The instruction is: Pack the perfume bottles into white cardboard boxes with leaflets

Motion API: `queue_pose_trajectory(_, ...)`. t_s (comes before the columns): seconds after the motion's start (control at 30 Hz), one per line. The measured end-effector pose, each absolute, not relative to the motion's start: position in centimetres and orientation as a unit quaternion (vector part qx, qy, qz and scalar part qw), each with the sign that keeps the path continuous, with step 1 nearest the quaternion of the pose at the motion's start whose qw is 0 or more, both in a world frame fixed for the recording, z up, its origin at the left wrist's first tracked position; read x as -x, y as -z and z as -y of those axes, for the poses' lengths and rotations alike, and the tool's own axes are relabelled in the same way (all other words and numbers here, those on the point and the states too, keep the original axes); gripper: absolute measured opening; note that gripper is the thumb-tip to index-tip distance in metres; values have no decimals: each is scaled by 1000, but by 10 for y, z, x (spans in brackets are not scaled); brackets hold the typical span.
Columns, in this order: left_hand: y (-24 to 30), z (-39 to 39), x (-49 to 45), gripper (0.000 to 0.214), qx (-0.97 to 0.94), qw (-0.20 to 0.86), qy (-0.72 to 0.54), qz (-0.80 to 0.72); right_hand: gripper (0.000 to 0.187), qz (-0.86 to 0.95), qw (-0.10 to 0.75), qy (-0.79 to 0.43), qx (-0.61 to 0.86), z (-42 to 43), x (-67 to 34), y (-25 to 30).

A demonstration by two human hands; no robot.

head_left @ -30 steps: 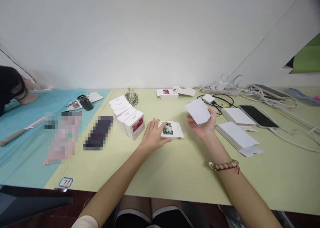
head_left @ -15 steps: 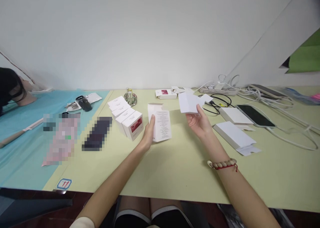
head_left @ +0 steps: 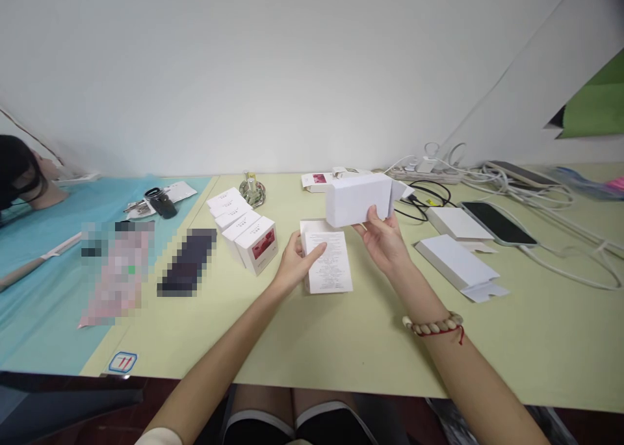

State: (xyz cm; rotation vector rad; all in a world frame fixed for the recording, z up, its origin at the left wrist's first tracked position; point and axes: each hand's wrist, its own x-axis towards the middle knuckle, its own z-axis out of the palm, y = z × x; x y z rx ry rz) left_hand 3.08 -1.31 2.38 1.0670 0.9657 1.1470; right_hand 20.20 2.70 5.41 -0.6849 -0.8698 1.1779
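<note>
Now my left grip holds the printed carton by its left edge, though I can't tell whether it touches the worktop; my right grip holds the plain white box aloft near the carton's far end.

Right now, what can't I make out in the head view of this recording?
In the head view:
Fine print on the printed box in the left hand: too small.
Inside of the plain white box in the right hand: hidden by its walls.
Details of the pink item: pixelated.
Green item: cut off by the right edge.
</note>
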Motion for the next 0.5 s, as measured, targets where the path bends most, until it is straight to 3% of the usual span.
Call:
queue_pose_trajectory(0.13, -22, 17, -31, 71, -485, 594, -494, -411, 41, 408, 700, -493, 318, -25, -199, -53)
queue_pose_trajectory(0.5, -27, 15, -32, 40, -521, 606, -484, -357, 55, 564, 680, -269, 383, -23, -195, -49)
